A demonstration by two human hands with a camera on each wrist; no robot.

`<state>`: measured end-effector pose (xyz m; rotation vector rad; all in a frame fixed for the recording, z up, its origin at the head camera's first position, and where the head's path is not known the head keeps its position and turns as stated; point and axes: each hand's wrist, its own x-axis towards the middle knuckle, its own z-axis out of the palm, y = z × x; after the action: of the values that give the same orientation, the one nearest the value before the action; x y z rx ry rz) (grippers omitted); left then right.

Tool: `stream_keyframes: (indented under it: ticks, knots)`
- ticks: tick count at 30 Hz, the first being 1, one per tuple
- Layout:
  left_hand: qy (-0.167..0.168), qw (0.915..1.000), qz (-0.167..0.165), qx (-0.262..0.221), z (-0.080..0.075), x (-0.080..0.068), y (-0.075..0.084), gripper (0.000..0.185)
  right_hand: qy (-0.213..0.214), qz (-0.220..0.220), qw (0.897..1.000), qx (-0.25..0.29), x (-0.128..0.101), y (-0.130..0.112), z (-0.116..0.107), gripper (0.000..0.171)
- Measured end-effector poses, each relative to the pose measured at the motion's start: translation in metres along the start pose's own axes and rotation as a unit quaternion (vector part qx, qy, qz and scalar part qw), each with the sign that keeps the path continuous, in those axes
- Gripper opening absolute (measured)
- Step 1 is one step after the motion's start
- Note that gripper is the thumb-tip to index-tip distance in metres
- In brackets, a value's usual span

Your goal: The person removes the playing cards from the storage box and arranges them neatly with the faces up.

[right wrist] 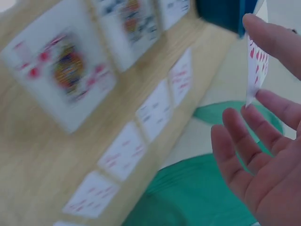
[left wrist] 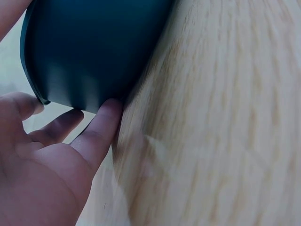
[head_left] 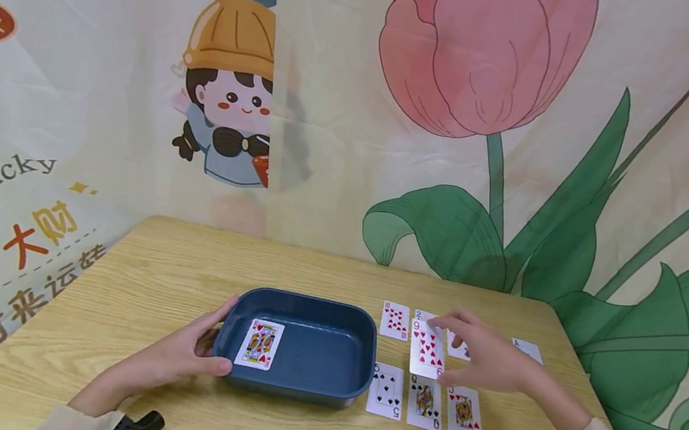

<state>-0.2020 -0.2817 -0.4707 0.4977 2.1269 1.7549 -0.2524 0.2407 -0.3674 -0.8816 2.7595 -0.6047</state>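
A dark blue tray (head_left: 287,388) sits on the wooden table, with a king of hearts (head_left: 260,344) face up inside its left part. My left hand (head_left: 189,351) grips the tray's left end, thumb at the near corner; in the left wrist view its fingertips (left wrist: 110,107) touch the outer wall. Between thumb and fingers, my right hand (head_left: 484,352) pinches a nine of hearts (head_left: 427,351), raised above the cards right of the tray. That card's edge and red hearts (right wrist: 257,66) show in the right wrist view.
Face-up cards lie in two rows: ten of hearts (head_left: 395,321), a partly covered two (head_left: 423,315), a half-hidden red card (head_left: 457,346) and an ace (head_left: 527,350) behind; five of spades (head_left: 386,391), queen of spades (head_left: 426,404) and jack of hearts (head_left: 466,413) in front. A printed cloth (head_left: 310,225) hangs behind.
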Motion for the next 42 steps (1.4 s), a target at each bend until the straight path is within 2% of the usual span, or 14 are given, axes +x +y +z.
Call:
stream_keyframes:
  ticks: [9, 14, 19, 25, 35, 42]
  knots:
    - [-0.007, 0.9998, 0.015, -0.013, -0.001, 0.003, -0.006, 0.109, -0.014, 0.028, 0.999, 0.025, -0.037, 0.05, 0.004, 0.082]
    - [-0.004, 0.9998, 0.003, -0.019, -0.002, 0.003, -0.006, 0.11, -0.026, 0.045, 0.998, 0.034, -0.052, 0.071, 0.007, 0.084]
    - [0.001, 0.9998, -0.005, -0.019, -0.003, 0.003, -0.005, 0.11, -0.031, 0.04, 0.998, 0.033, -0.066, 0.089, 0.011, 0.082]
    - [-0.003, 0.9998, 0.006, -0.018, -0.003, 0.001, -0.005, 0.109, -0.027, 0.025, 0.999, 0.021, -0.081, 0.109, 0.017, 0.081]
    - [-0.006, 0.9997, 0.008, -0.022, -0.001, 0.002, -0.004, 0.108, -0.034, 0.022, 0.999, -0.004, -0.094, 0.119, 0.023, 0.08]
    - [-0.006, 0.9998, 0.006, -0.019, -0.001, 0.002, -0.004, 0.108, -0.032, -0.002, 0.999, 0.004, -0.096, 0.122, 0.026, 0.075]
